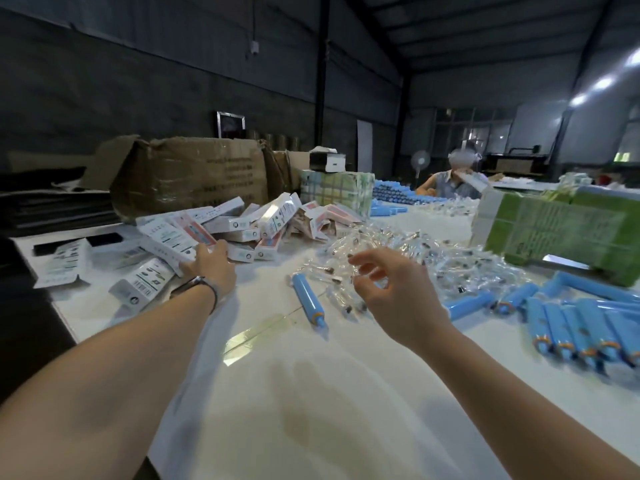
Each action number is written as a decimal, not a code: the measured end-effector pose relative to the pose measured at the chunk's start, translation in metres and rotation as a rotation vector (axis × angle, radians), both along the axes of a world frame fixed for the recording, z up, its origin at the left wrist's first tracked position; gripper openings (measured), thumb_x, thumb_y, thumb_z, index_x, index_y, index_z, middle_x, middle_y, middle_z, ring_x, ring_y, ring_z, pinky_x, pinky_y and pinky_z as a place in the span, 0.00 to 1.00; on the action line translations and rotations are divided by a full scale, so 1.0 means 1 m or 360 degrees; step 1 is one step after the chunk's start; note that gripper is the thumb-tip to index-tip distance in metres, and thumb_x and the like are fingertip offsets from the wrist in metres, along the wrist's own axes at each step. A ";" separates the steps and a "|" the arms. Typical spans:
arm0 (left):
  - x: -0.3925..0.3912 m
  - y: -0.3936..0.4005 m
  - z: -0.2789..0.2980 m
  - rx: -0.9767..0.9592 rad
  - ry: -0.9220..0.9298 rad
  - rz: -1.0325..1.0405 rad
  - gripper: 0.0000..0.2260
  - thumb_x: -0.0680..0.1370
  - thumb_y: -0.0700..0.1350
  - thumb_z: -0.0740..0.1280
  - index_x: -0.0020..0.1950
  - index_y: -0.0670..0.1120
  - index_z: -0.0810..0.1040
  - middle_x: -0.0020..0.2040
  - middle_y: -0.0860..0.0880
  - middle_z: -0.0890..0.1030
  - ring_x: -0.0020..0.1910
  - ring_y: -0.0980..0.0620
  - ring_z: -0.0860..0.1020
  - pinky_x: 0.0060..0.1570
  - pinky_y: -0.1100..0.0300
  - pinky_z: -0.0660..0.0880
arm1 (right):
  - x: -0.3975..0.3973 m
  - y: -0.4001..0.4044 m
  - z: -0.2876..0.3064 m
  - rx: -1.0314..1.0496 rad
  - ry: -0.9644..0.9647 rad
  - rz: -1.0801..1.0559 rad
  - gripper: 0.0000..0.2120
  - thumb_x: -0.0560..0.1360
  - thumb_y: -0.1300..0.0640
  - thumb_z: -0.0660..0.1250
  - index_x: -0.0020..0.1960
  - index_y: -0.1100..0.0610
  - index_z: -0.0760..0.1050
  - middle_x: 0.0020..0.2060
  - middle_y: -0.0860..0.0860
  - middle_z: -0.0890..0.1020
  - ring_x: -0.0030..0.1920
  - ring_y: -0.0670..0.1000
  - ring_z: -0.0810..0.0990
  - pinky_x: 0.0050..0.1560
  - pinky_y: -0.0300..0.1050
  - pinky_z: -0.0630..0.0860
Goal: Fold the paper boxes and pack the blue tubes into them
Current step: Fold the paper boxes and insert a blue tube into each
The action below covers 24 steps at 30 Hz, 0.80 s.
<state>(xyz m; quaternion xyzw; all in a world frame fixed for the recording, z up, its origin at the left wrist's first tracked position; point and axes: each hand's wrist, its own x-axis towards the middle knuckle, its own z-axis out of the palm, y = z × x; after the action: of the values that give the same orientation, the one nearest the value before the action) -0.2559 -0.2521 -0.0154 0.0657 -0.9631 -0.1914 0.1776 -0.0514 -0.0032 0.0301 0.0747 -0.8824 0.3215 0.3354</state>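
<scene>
Left hand (211,268) flat on the paper boxes (194,237), gripping none. Right hand (394,292) loosely open, empty, above clear sachets (408,251). One blue tube (308,303) between hands on table (311,393). Advice: draw a single flat box clear before folding.

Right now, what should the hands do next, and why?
Probably the left hand should close on one flat box and lift it from the pile. It already rests there, while the right hand hovers open and empty, and one blue tube lies loose nearby.
</scene>
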 end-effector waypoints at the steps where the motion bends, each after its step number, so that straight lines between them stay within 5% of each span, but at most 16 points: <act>1: -0.001 0.001 0.000 0.0084 -0.0007 0.0008 0.15 0.82 0.45 0.61 0.68 0.48 0.69 0.67 0.37 0.67 0.64 0.31 0.69 0.63 0.37 0.70 | 0.000 0.001 -0.001 0.0017 0.0002 -0.0004 0.10 0.74 0.60 0.69 0.54 0.51 0.82 0.46 0.47 0.81 0.45 0.47 0.79 0.52 0.45 0.75; 5: -0.010 -0.001 -0.006 0.0417 -0.0075 0.0179 0.24 0.81 0.54 0.62 0.74 0.52 0.57 0.71 0.38 0.58 0.66 0.33 0.65 0.65 0.40 0.66 | -0.001 0.004 -0.001 0.0028 0.0003 0.0000 0.10 0.74 0.60 0.69 0.54 0.50 0.82 0.46 0.46 0.81 0.45 0.46 0.79 0.52 0.44 0.75; 10: 0.001 0.009 0.008 0.0669 0.0106 0.0112 0.15 0.83 0.44 0.55 0.70 0.50 0.68 0.72 0.40 0.58 0.70 0.31 0.61 0.67 0.35 0.65 | -0.004 0.009 0.000 0.0056 -0.0021 -0.0014 0.11 0.75 0.59 0.69 0.55 0.50 0.81 0.47 0.45 0.81 0.46 0.46 0.79 0.53 0.46 0.76; 13: 0.032 0.032 0.048 0.1346 0.0415 -0.0015 0.05 0.83 0.45 0.62 0.58 0.48 0.71 0.69 0.43 0.60 0.64 0.39 0.67 0.58 0.49 0.73 | -0.004 0.013 0.002 0.0022 -0.0030 -0.0027 0.11 0.74 0.59 0.68 0.54 0.50 0.82 0.46 0.45 0.81 0.45 0.45 0.79 0.51 0.43 0.75; 16: 0.084 0.069 0.082 0.1874 0.0538 -0.0290 0.05 0.80 0.46 0.64 0.54 0.56 0.72 0.66 0.45 0.63 0.62 0.43 0.72 0.55 0.49 0.80 | -0.005 0.017 0.009 -0.0105 -0.0061 -0.0037 0.09 0.76 0.58 0.68 0.55 0.51 0.81 0.45 0.45 0.82 0.43 0.43 0.78 0.46 0.41 0.74; 19: 0.140 0.116 0.088 0.2339 0.0408 -0.0948 0.16 0.76 0.37 0.64 0.51 0.60 0.70 0.64 0.42 0.68 0.60 0.41 0.75 0.58 0.45 0.79 | -0.001 0.025 0.023 -0.0466 -0.0105 0.0051 0.13 0.79 0.53 0.66 0.63 0.53 0.76 0.51 0.49 0.82 0.46 0.38 0.78 0.45 0.37 0.74; 22: 0.184 0.166 0.075 0.2445 0.0067 -0.1466 0.23 0.71 0.32 0.62 0.56 0.58 0.65 0.61 0.44 0.74 0.59 0.40 0.76 0.59 0.39 0.78 | 0.008 0.036 0.035 -0.0931 -0.0234 0.0201 0.25 0.79 0.46 0.65 0.73 0.51 0.66 0.52 0.46 0.80 0.48 0.41 0.80 0.47 0.44 0.78; 24: 0.201 0.195 0.060 0.2365 -0.0163 -0.1616 0.25 0.66 0.35 0.62 0.58 0.55 0.63 0.58 0.41 0.77 0.53 0.40 0.79 0.50 0.45 0.81 | 0.016 0.047 0.036 -0.1161 -0.0244 0.0298 0.19 0.78 0.48 0.68 0.66 0.47 0.68 0.46 0.44 0.82 0.42 0.44 0.84 0.38 0.41 0.79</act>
<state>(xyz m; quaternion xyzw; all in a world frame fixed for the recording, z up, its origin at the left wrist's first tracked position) -0.0548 -0.0571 0.0448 -0.2612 -0.5108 -0.8169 -0.0595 -0.0354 0.0434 0.0664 0.0065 -0.7219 0.6482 0.2422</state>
